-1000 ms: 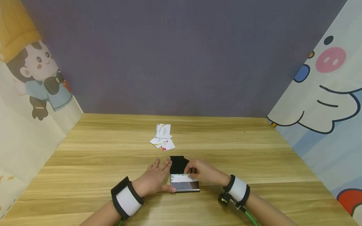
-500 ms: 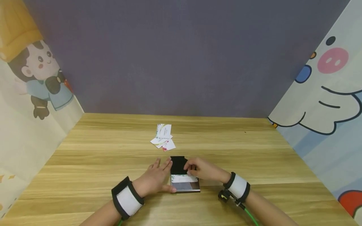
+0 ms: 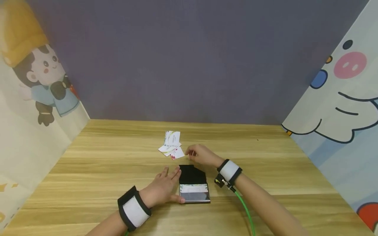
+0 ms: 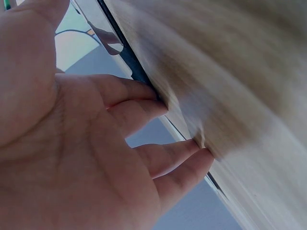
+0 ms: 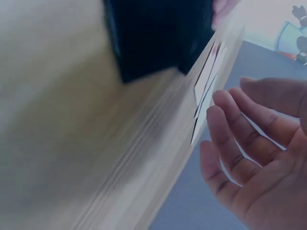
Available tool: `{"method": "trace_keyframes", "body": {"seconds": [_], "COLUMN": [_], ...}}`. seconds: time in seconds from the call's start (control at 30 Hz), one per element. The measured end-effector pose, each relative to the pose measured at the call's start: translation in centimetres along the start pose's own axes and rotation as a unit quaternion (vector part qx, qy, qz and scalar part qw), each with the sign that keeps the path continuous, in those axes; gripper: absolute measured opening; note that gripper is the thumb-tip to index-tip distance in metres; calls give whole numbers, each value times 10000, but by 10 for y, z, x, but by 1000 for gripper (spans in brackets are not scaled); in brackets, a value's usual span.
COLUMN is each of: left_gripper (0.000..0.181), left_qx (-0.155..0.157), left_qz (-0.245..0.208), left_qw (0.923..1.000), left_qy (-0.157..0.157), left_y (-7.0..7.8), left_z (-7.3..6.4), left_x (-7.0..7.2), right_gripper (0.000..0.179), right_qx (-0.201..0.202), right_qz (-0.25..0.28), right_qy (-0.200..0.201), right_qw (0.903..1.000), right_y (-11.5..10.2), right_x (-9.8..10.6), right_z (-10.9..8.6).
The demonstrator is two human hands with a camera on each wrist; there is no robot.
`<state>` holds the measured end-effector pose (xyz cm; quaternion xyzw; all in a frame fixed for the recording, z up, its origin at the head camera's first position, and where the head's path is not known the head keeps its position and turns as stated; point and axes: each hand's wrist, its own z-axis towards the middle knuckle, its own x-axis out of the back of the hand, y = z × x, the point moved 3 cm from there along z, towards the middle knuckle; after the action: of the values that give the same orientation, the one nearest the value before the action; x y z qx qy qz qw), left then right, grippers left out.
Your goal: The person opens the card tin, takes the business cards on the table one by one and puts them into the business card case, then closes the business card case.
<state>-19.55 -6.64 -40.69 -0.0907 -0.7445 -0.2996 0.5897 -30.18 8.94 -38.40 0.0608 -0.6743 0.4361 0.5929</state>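
An opened business card case lies on the table, its black lid flap folded away from me. A white card with a leafy border sits in its metal-edged lower half. My left hand rests spread at the case's left side, thumb on the near corner and fingertips by the flap. Beyond the case, my right hand hovers with loosely bent fingers, holding nothing; the right wrist view shows the fingers apart. Just left of it lie several overlapping business cards, white with floral and yellow prints.
The wooden table reaches back to a dark grey panel. Cartoon-printed walls stand at both sides. A green cable trails from the right wristband.
My right hand has left the card in the case and moved away from me, up beside the loose cards. My left hand has stayed by the case.
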Motion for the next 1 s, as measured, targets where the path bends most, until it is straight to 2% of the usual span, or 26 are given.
{"method": "trace_keyframes", "body": {"seconds": [0.17,0.33,0.4,0.53,0.67,0.8,0.93,1.0], "left_gripper": [97,96,96,97,96,96,95,95], "left_qx": [-24,-26,-31,-25,-34,-69,-89,-92], "left_qz": [16,53,67,80,64,122,157,160], "left_qw": [10000,10000,9999,10000,10000,9999,9998,9998], "left_qy": [15,49,67,45,-5,35,93,102], "left_y": [-1,1,1,1,2,2,2,1], "left_z": [1,0,0,-1,-1,-1,-1,-1], "left_x": [-2,-1,0,-1,-1,-2,-2,-2], "right_gripper": [18,18,21,35,42,44,43,43], "right_qx": [-315,-333,-366,-367,-532,-883,-927,-979], "right_qz": [-81,-271,-316,-782,-1364,-1608,-1812,-1748], "right_qy": [125,349,325,-34,-505,-857,-1065,-1103], "right_qw": [9994,9985,9983,9963,9879,9793,9733,9735], "right_y": [10,17,19,19,18,16,12,11], "right_x": [-2,-2,-3,-11,-21,-28,-32,-31], "right_z": [26,50,59,75,85,86,84,83]}}
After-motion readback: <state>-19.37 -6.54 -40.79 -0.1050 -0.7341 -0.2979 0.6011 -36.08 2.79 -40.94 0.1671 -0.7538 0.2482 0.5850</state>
